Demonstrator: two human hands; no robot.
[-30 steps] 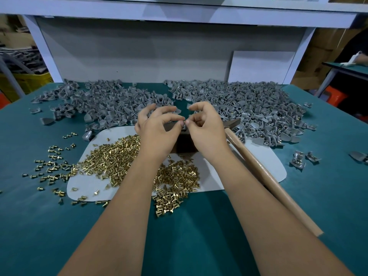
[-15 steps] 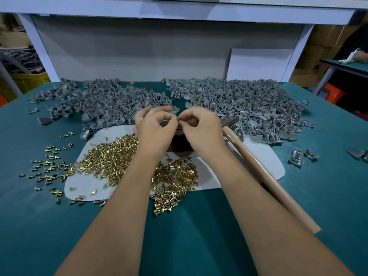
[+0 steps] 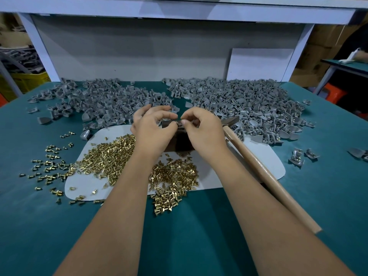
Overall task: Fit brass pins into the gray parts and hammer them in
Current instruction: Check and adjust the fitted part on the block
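Hundreds of gray parts (image 3: pixel 249 104) lie heaped in two mounds along the far side of our teal table (image 3: pixel 189 236), one to the left, one to the right, and we judge each to be a light, stiff moulded piece with a curved shell face and a small socketed block behind. That block looks like the place to hold it, since the shell would likely slide under a fingertip.

Next in size is the hammer (image 3: pixel 264 172), lying untouched to our right with its pale wooden handle angled toward us and its head close to the right mound. We would take it low on the handle for short, light taps.

On the white mat (image 3: pixel 258 154) the brass pins (image 3: pixel 107 160) spread in a bright drift, with strays on the cloth to the left. They seem tiny, hard and apt to roll, so best pinched by the head.

Smallest of all is the one gray piece (image 3: pixel 180 122) we have pinched between our left hand (image 3: pixel 153 132) and right hand (image 3: pixel 203 132), fingertips closed on it above a dark block (image 3: pixel 179 142). Whether a pin sits in it already we cannot tell.
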